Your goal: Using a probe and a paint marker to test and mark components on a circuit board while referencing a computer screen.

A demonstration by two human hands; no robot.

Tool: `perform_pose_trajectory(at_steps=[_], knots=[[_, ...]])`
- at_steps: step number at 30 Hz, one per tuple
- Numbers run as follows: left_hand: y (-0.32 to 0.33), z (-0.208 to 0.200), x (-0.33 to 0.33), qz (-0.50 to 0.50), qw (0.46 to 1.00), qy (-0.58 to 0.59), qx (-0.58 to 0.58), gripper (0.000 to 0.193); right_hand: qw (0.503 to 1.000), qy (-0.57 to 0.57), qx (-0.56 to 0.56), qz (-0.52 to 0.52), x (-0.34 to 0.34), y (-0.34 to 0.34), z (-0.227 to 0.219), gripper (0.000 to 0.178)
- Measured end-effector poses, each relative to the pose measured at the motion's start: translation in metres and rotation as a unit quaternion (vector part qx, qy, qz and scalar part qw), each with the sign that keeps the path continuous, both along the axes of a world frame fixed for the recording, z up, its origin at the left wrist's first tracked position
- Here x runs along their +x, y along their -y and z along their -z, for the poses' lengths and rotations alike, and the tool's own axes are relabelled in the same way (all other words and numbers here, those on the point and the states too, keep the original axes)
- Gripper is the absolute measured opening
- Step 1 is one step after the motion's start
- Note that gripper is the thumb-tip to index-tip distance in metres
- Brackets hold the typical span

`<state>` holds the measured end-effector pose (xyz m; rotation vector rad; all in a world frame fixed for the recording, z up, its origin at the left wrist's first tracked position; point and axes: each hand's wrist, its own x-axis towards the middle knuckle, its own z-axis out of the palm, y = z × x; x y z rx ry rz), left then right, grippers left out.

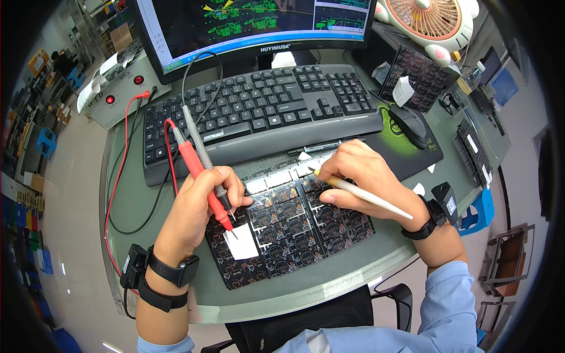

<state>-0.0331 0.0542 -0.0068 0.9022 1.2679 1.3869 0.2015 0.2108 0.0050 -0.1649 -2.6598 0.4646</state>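
Note:
A black circuit board panel with several round patterns lies on the grey-green desk in front of the keyboard. My left hand grips two test probes, one red and one grey, with their tips down near a small white label on the panel's left part. My right hand rests on the panel's upper right and holds a pale pen-like stick, its tip pointing left at the panel's top edge. Both wrists wear black bands.
A black keyboard lies behind the panel, with a monitor above it. A mouse sits on a black-and-green pad at right. More dark boards and a small fan stand at back right. A grey box with red buttons is at left.

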Motion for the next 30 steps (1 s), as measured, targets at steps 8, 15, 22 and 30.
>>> perform_pose_trajectory(at_steps=[8,15,22,30], knots=[[-0.001,-0.003,0.003,0.014,1.000,-0.008,-0.002,0.040,0.989,-0.127,0.008,0.079,0.012,0.000,-0.012,0.018],[0.002,0.002,-0.003,0.017,1.000,0.001,0.004,0.040,0.963,-0.024,0.014,0.268,0.068,0.056,-0.007,0.020],[0.003,-0.001,0.000,0.022,0.999,0.006,0.023,0.041,0.904,-0.151,-0.335,0.221,0.073,0.078,0.017,0.019],[0.010,-0.023,-0.008,0.008,0.968,0.089,0.236,0.041,0.926,-0.165,-0.336,0.044,0.022,0.014,-0.078,0.015]])
